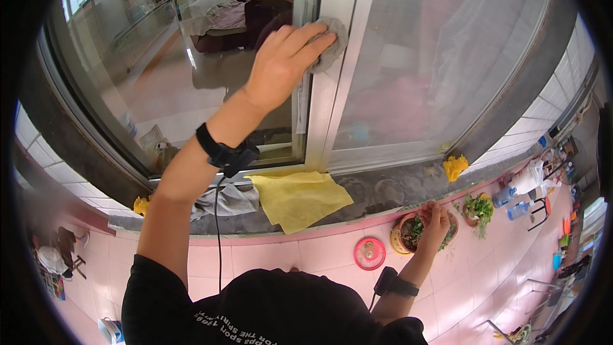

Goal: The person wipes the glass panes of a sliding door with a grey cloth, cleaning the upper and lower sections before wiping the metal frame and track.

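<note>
My left hand [282,60] presses a bunched grey cloth [330,45] against the metal frame [322,120] between two window panes. The left glass pane [158,76] shows a room behind it; the right glass pane [407,57] looks hazy. My right hand [435,223] is held low at the right, over a potted plant [413,235]; its fingers are bent together, and whether they hold anything small cannot be told. A yellow cloth [299,199] lies spread on the dark stone sill [378,194], beside a crumpled grey cloth [230,201].
Yellow crumpled pieces [455,167] lie at both sill ends. On the tiled floor stand a red-rimmed dish [369,253], another potted plant [477,210], plastic bottles [519,211] and a bucket [111,330]. A person [60,254] is at the far left. A black cable [218,239] hangs from my left wrist strap.
</note>
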Action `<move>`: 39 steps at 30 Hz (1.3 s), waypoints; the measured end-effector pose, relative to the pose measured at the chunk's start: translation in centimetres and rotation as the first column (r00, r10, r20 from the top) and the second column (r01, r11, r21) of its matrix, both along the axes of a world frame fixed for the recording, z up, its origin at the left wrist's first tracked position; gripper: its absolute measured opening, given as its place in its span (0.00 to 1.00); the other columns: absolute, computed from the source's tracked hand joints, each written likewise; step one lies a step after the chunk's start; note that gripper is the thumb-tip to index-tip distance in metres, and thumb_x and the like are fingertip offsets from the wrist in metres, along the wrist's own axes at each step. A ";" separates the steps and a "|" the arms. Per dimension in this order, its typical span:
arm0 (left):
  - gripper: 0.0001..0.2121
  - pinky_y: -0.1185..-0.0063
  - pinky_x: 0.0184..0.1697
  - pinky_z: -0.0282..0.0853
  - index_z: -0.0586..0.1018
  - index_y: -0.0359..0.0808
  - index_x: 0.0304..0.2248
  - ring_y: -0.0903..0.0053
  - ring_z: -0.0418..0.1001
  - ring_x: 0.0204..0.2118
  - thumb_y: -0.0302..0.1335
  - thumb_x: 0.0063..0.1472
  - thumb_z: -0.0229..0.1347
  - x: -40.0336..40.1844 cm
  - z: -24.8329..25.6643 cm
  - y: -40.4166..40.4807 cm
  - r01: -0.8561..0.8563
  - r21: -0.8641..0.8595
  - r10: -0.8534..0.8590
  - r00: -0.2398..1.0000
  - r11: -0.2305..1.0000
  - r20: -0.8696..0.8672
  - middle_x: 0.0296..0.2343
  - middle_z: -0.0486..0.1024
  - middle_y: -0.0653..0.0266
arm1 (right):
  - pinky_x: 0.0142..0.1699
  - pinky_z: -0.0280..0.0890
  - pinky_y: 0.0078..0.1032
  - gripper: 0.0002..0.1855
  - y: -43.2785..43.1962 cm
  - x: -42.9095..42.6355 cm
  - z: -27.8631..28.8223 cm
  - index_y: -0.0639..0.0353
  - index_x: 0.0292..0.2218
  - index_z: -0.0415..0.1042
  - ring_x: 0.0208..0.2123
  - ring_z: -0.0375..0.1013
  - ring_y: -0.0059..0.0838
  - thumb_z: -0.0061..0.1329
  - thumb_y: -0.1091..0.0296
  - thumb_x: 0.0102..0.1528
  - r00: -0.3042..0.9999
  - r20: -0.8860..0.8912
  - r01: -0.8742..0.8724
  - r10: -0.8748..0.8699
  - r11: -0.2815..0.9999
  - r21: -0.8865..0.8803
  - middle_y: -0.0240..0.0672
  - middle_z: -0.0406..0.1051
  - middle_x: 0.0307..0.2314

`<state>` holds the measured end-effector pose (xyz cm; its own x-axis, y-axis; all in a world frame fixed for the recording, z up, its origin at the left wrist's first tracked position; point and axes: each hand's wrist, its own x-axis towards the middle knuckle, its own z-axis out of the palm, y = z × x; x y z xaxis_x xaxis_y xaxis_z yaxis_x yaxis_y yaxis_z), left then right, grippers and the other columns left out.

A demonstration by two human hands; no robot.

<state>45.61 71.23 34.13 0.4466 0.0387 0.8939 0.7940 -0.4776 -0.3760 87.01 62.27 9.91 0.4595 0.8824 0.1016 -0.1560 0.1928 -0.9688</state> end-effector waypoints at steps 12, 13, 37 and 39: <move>0.16 0.77 0.32 0.60 0.77 0.37 0.40 0.74 0.67 0.34 0.26 0.48 0.53 0.0 -20.9 -2.2 -0.138 -0.347 0.029 0.954 0.928 -0.300 0.41 0.70 0.68 | 0.33 0.69 0.17 0.11 -0.6 0.9 -1.0 0.61 0.33 0.74 0.26 0.74 0.21 0.47 0.63 0.60 0.998 -0.067 0.001 0.001 1.000 0.026 0.33 0.75 0.26; 0.16 0.77 0.32 0.60 0.77 0.37 0.39 0.74 0.67 0.34 0.27 0.48 0.53 -0.2 -23.4 -2.5 -0.160 -0.374 0.026 0.940 0.913 -0.339 0.41 0.70 0.68 | 0.33 0.69 0.17 0.11 -0.6 0.8 -0.9 0.61 0.33 0.74 0.26 0.74 0.22 0.46 0.63 0.60 0.998 -0.062 -0.004 0.005 1.000 0.019 0.33 0.75 0.26; 0.19 0.73 0.40 0.63 0.77 0.37 0.42 0.68 0.68 0.39 0.23 0.47 0.52 -1.6 0.9 0.9 -0.097 0.107 0.099 0.995 0.990 -0.010 0.42 0.73 0.65 | 0.32 0.67 0.15 0.11 -2.0 2.1 -0.8 0.60 0.31 0.73 0.24 0.73 0.19 0.47 0.62 0.60 0.997 -0.011 0.075 -0.075 0.997 -0.024 0.32 0.76 0.25; 0.19 0.73 0.41 0.62 0.77 0.37 0.42 0.68 0.68 0.40 0.23 0.47 0.52 -1.5 -0.9 0.0 -0.101 0.050 0.103 0.994 0.994 -0.029 0.42 0.73 0.65 | 0.32 0.67 0.15 0.11 -2.1 2.0 -1.0 0.60 0.32 0.73 0.24 0.73 0.19 0.46 0.62 0.60 0.996 -0.002 0.086 -0.086 0.996 -0.033 0.32 0.76 0.25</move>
<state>44.13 71.28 33.20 0.4706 0.0425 0.8813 0.8250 -0.3753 -0.4225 89.06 60.19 8.91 0.5342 0.8423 0.0718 -0.1436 0.1741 -0.9742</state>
